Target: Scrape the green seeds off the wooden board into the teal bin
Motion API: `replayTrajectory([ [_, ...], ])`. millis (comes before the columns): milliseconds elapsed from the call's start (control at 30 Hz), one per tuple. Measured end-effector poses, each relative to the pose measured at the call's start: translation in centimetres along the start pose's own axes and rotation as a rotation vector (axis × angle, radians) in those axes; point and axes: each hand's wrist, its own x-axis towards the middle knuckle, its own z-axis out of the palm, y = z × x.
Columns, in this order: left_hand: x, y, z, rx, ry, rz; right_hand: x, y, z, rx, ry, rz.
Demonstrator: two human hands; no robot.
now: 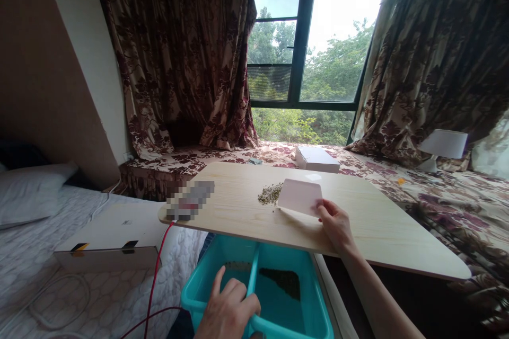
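A pale wooden board (377,228) spans the bed. A white box (316,159) lies beyond it on the far window seat, a white lamp (443,144) stands far right, and a flat white carton (115,230) with a red cable (157,270) sits left. Below the board's near edge is a teal plastic bin (199,280) with two compartments, dark grains in each. The left hand (228,312) curls over its near rim at the divider. The right hand (336,222) pinches a white plastic card (300,197), tilted on the board, just right of a small pile of greenish-brown grains (270,194).
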Motion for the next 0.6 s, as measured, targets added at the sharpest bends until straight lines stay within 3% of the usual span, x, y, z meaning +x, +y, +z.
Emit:
replayTrajectory([
  [233,0.0,-1.1,-0.8,-0.134,-0.125,0.049,-0.2,-0.4,-0.1,-0.001,0.047,0.018],
  [600,0.0,-1.3,-0.7,-0.173,-0.106,0.034,-0.5,-0.7,-0.3,-0.028,0.010,-0.001],
])
